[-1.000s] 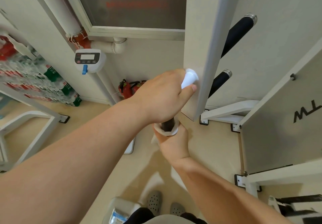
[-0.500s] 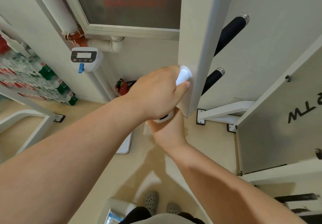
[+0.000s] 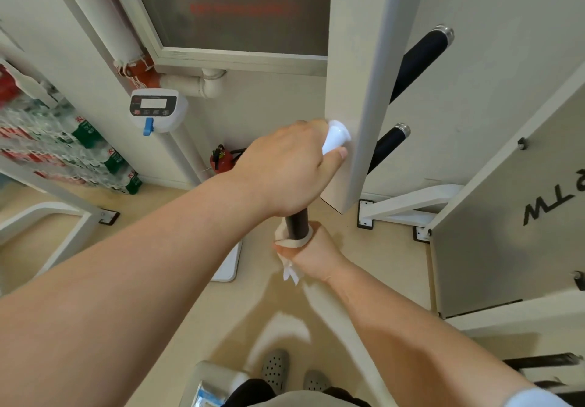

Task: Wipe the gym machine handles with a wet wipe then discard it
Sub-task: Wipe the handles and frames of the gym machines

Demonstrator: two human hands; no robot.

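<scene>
A black gym machine handle (image 3: 297, 223) sticks out toward me from a white upright post (image 3: 357, 96). My left hand (image 3: 285, 170) grips the handle close to the post, beside its white flared base (image 3: 336, 137). My right hand (image 3: 311, 251) holds a white wet wipe (image 3: 289, 242) wrapped round the handle's near end; a corner of the wipe hangs below the fist. Two more black handles (image 3: 418, 58) (image 3: 387, 147) project from the post's far side.
A grey machine panel (image 3: 512, 216) stands at the right with white frame feet (image 3: 408, 204) on the floor. A red fire extinguisher (image 3: 221, 159), a white pipe with a meter (image 3: 156, 110) and stacked bottles (image 3: 63, 150) line the wall. A wipes pack (image 3: 205, 390) lies near my feet.
My right hand slid the wipe up the handle against my left hand, then back down toward the near end, baring a black stretch of handle. My left hand kept its grip.
</scene>
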